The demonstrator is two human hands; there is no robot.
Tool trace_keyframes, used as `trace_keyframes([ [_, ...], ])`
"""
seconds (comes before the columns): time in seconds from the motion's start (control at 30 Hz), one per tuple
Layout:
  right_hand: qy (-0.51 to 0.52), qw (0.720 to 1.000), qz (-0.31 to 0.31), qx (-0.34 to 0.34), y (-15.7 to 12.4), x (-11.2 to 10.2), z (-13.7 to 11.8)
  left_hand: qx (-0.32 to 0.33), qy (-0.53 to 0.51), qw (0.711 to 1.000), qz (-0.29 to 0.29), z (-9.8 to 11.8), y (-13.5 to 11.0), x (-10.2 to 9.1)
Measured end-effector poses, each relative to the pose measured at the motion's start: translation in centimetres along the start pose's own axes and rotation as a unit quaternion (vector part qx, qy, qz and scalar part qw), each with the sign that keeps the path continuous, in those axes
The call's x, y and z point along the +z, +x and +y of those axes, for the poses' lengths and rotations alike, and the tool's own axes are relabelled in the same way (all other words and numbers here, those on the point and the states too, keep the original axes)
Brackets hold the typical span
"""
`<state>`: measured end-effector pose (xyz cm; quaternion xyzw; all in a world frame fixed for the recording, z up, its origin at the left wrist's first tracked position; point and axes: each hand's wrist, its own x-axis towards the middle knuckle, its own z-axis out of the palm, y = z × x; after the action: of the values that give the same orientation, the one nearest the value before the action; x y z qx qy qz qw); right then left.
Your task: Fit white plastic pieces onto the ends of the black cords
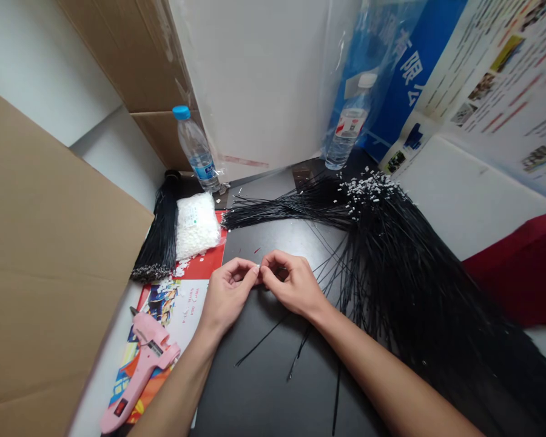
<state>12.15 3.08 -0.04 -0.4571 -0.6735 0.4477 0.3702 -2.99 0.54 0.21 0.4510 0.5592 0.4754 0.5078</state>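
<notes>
Over the dark tabletop (pixel 250 376), my two hands meet fingertip to fingertip. Between the thumb and finger of my left hand (pixel 230 291) is a tiny white connector housing (pixel 257 267), mostly covered by the fingertips. My right hand (pixel 293 282) is closed in a pinch at the same spot, apparently on the end of a thin black wire, which the fingers largely hide. Right of my hands lies a large heap of black wires (pixel 391 273), many tipped with white connector housings (pixel 368 188). Loose wires (pixel 261 343) pass below my right wrist.
A bag of white housings (pixel 198 224) and a tied wire bundle (pixel 157 233) lie at left. A pink glue gun (pixel 141 370) rests on printed sheets (pixel 193 303). Two water bottles (pixel 200 155) (pixel 348 130) stand behind; a cardboard panel (pixel 50 261) borders the left.
</notes>
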Motion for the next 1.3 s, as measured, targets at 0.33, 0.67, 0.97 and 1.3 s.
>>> trace_keyframes([
  [0.33,0.007,1.0,0.012,0.0,0.0,0.25,0.02,-0.009,-0.038,0.999,0.015,-0.25,0.04,0.21],
  [0.67,-0.009,1.0,0.014,-0.012,-0.07,0.19,-0.16,-0.005,-0.028,0.999,0.02,-0.2,-0.12,0.27],
  [0.97,-0.027,0.998,0.029,-0.039,-0.04,0.36,-0.11,0.001,-0.013,0.999,0.046,-0.54,-0.25,0.38],
  [1.3,-0.029,0.998,0.037,-0.043,-0.01,0.6,-0.17,-0.012,-0.035,0.998,0.041,-0.22,-0.22,0.49],
])
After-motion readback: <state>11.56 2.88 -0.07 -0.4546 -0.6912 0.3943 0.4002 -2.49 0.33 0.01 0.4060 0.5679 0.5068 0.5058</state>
